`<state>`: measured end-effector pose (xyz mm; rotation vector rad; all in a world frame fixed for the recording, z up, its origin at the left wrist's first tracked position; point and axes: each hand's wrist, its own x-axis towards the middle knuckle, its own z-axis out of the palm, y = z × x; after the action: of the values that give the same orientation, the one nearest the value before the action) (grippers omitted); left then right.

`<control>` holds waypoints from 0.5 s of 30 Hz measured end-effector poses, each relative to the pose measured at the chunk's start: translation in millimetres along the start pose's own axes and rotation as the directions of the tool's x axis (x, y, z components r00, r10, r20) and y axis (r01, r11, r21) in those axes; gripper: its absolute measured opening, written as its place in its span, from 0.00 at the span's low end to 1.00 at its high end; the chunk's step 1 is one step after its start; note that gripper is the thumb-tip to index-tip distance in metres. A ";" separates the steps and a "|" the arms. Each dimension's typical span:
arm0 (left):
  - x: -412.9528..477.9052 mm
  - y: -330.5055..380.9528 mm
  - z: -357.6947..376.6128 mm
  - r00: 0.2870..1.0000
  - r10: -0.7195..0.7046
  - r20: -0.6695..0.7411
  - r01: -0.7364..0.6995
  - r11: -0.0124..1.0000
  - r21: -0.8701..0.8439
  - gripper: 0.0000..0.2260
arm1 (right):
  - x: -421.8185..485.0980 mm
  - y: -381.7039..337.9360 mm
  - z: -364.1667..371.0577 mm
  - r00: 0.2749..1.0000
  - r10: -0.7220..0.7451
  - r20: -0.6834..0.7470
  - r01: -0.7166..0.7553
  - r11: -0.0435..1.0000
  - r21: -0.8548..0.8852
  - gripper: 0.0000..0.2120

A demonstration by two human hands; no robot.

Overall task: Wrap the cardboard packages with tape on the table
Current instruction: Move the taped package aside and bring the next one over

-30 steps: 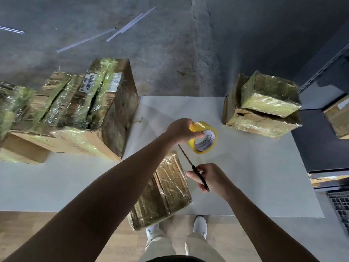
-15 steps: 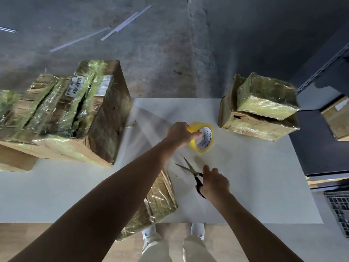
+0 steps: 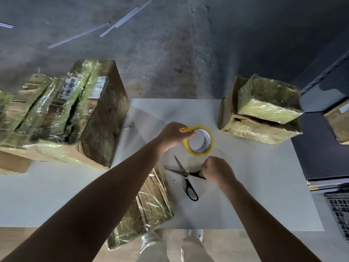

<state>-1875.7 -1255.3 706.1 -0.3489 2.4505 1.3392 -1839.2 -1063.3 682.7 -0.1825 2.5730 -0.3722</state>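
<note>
My left hand (image 3: 174, 136) grips a yellow tape roll (image 3: 210, 140) and holds it tilted just above the white table (image 3: 264, 186). Black scissors (image 3: 186, 174) lie flat on the table with their blades spread. My right hand (image 3: 219, 171) has its curled fingers on one scissor handle; the other handle loop lies free. A flat cardboard package (image 3: 151, 207) wrapped in shiny tape lies under my left forearm and hangs over the table's front edge.
A large taped carton (image 3: 94, 120) fills the table's left side. Two taped packages are stacked at the back right, a small one (image 3: 268, 99) on a wider one (image 3: 255, 132). A laptop (image 3: 340, 210) and another box (image 3: 338, 121) sit off the right edge.
The scissors went from held upright in my right hand down onto the table, blades spread. My left hand turned the tape roll so that its core faces up.
</note>
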 end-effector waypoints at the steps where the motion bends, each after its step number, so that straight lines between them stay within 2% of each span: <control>1: -0.4 0.3 -2.0 1.000 0.012 0.018 -0.012 1.000 -0.008 0.20 | 3.9 0.4 -5.6 0.997 0.051 -0.064 -0.044 0.993 0.111 0.15; 4: -1.3 3.9 -6.9 0.995 0.049 0.086 -0.051 0.998 0.024 0.17 | 14.9 -0.5 -14.9 0.979 0.152 -0.133 -0.094 0.924 0.370 0.21; 6: -3.1 6.7 -8.6 0.990 0.059 0.131 -0.066 0.997 0.050 0.16 | 18.0 -3.1 -17.3 0.976 0.154 -0.153 -0.084 0.919 0.386 0.22; 8: -5.8 9.9 -8.6 0.987 0.041 0.154 -0.052 0.996 0.072 0.18 | 19.1 -4.2 -19.0 0.977 0.150 -0.152 -0.081 0.919 0.385 0.18; 11: -8.6 14.3 -10.2 0.994 0.001 0.110 -0.022 0.983 0.182 0.23 | 19.4 -1.3 -18.4 0.978 0.196 -0.074 -0.148 0.898 0.413 0.15; 15: -21.2 1.1 -25.3 0.995 0.101 0.009 -0.096 0.907 0.410 0.15 | 22.6 7.6 -13.8 0.940 0.335 0.058 -0.313 0.785 0.534 0.13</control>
<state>-1860.8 -1274.9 728.1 -0.1276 2.7048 0.8184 -1866.0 -1057.4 680.8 0.4742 2.3612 -0.9464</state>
